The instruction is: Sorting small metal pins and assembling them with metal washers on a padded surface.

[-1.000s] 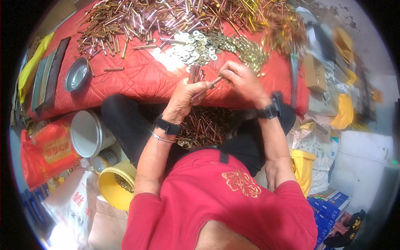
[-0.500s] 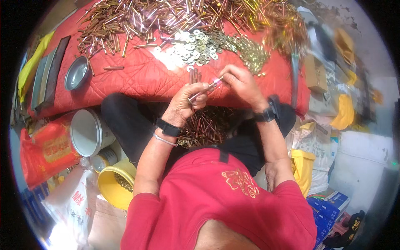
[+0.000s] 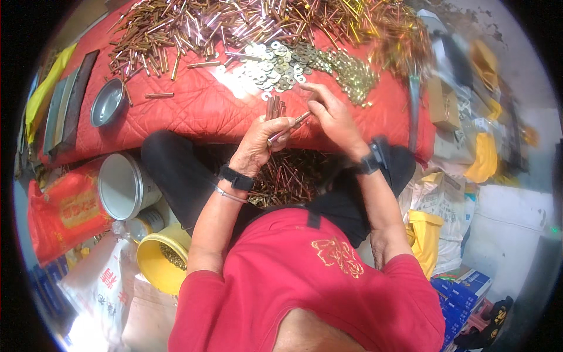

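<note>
My left hand (image 3: pixel 262 136) is closed around several copper-coloured metal bolts (image 3: pixel 275 108), which stand up out of the fist. Between its thumb and fingers lies one more bolt (image 3: pixel 295 125), slanting up to the right. Just beyond that bolt's upper end is my right hand (image 3: pixel 333 115), its index finger stretched toward the washers and apart from the thumb. Nothing shows in the right hand, though its palm side is hidden. Flat silver washers (image 3: pixel 280 67) lie heaped on the red quilted cover (image 3: pixel 199 111), beside a pile of small gold-coloured metal pieces (image 3: pixel 353 77).
A large heap of bolts (image 3: pixel 193 29) covers the far side. At the left are a metal bowl (image 3: pixel 108 103), a white bucket (image 3: pixel 121 186) and a yellow bucket (image 3: pixel 153 264). More bolts (image 3: pixel 285 176) lie between my legs. Blue boxes (image 3: pixel 463 293) stand at the lower right.
My right hand has shifted slightly away from the held bolt, and its index finger now extends toward the washers. The left hand keeps its bolts, nearly unmoved.
</note>
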Demonstrator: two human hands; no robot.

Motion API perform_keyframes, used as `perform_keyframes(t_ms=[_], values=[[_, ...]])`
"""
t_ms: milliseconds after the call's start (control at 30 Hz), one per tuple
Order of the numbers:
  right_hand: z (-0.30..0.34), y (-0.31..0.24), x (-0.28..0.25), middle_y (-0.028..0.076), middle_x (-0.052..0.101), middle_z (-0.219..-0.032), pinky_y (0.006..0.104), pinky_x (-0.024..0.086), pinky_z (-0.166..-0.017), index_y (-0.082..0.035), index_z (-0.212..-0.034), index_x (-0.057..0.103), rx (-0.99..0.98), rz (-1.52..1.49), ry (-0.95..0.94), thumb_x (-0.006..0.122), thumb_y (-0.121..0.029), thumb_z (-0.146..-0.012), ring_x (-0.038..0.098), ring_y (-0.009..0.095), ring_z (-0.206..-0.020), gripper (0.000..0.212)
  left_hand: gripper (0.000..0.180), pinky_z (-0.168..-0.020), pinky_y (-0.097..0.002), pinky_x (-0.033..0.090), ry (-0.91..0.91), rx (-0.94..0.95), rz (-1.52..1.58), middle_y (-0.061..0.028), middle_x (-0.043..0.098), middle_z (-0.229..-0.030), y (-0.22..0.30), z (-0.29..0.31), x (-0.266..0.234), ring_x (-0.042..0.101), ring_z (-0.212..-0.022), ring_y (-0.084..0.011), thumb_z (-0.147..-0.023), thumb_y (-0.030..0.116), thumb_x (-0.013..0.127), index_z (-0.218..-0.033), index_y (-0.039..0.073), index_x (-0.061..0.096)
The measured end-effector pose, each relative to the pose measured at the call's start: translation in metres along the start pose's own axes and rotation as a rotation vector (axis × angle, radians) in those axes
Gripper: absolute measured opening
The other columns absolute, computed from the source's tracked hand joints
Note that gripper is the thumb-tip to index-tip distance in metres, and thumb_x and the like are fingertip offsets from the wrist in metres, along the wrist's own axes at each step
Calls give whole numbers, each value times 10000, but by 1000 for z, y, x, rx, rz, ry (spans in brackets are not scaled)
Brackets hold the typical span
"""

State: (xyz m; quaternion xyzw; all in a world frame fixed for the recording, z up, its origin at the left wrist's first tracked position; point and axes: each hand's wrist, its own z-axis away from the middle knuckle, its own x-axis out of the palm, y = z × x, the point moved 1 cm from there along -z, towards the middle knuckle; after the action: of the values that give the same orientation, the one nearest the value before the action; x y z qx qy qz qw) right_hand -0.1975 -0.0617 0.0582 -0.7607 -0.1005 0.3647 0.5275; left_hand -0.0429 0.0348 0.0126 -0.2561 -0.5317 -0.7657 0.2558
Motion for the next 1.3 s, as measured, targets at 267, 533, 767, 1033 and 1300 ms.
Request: perform_keyframes(t_ms=[267,533,767,1033,1300], values=[[2,10,-2,48,565,-790,274,460,-650,-82,-1278,498,15,-144,33,546,-167,-930,535,117,-685,362,184,-389,-197,239,-7,-22,19,64,422,-531,1,0,-2,333,-408,-29,-860,207,627,-847,24,615],[2,6,1,85,609,-847,290,463,-651,-74,-1249,523,60,-78,51,534,-154,-927,563,160,-692,332,182,-380,-197,236,-12,-35,77,64,427,-524,0,-1,-2,340,-402,-32,-859,202,626,-856,20,612],[2,10,4,77,603,-782,311,467,-639,-77,-1251,526,-30,-26,53,534,-149,-924,571,191,-647,334,192,-379,-200,244,-8,-21,42,61,433,-524,-1,-1,-3,335,-395,-35,-860,203,624,-860,10,621],[2,9,8,75,591,-782,291,460,-641,-73,-1247,526,-52,-47,90,531,-171,-927,567,146,-692,335,200,-381,-197,248,-25,-41,76,53,445,-535,-2,-3,-7,349,-407,-34,-872,203,610,-879,3,623],[4,-4,3,57,569,-745,277,461,-634,-64,-1213,545,63,-60,-4,545,-158,-923,549,126,-663,305,199,-380,-199,224,-12,-52,64,63,415,-526,-3,-3,-4,320,-402,-32,-868,193,616,-895,-4,613]])
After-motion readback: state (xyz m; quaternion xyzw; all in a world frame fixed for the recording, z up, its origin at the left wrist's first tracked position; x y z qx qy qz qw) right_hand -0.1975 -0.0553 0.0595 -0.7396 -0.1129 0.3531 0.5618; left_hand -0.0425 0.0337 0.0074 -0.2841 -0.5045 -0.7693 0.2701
